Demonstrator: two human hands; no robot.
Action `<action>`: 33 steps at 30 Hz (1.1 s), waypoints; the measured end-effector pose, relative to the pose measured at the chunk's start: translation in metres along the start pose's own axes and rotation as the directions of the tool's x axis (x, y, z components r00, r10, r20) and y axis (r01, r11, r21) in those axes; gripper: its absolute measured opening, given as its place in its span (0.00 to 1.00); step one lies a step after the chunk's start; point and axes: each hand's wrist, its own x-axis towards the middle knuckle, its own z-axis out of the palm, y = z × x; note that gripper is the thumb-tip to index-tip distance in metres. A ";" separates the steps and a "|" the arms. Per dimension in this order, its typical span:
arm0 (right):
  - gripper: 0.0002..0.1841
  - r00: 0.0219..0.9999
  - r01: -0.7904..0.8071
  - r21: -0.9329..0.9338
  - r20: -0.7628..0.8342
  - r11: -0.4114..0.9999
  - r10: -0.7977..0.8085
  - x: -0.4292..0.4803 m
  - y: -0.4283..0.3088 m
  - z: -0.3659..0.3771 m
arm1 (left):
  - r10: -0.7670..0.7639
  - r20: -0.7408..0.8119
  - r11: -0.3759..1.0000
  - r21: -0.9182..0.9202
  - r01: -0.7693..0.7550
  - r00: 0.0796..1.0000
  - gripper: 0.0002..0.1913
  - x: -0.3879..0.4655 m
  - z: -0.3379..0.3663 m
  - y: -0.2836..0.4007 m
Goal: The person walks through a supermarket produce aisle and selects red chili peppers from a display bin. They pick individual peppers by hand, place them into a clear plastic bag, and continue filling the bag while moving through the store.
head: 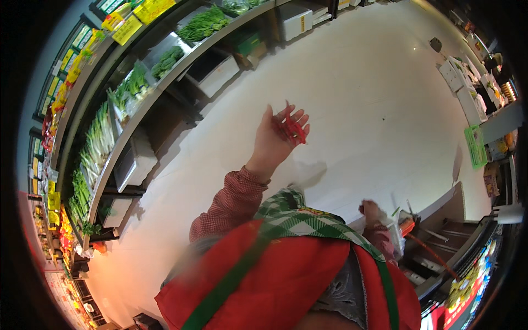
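Observation:
My left hand [282, 130] is held out palm up over the floor, its fingers loosely curled around several thin red pieces that look like chilli peppers [293, 127]. Lower and to the right, beside the green-checked apron [321, 225], my right hand [371, 210] hangs small and blurred with its fingers bent. Close by its wrist is a clear plastic bag [396, 235] with something orange-red near it; whether the hand holds the bag cannot be seen.
A curved produce shelf on the left bears leeks [97, 136], broccoli [168, 62] and leafy greens [204, 24]. White foam boxes [214, 76] stand beneath it. At right are a green plastic basket [475, 146], white boxes [453, 76] and a dark rack [445, 243]. Pale floor [350, 95] lies between.

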 end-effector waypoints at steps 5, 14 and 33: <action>0.09 0.987 0.125 0.242 0.073 0.962 -0.147 0.209 -0.133 -0.034 | -0.013 -0.085 0.995 0.093 0.021 0.996 0.15 0.185 -0.022 -0.012; 0.17 0.895 0.363 -0.855 0.430 0.370 0.118 0.303 -0.033 -0.133 | -0.230 -0.125 0.957 0.153 0.248 0.965 0.05 0.526 0.097 -0.069; 0.05 0.980 0.172 -0.952 0.140 0.252 -0.139 1.001 -0.370 -0.448 | -0.371 -0.148 0.877 0.267 0.398 0.917 0.04 1.191 0.338 -0.266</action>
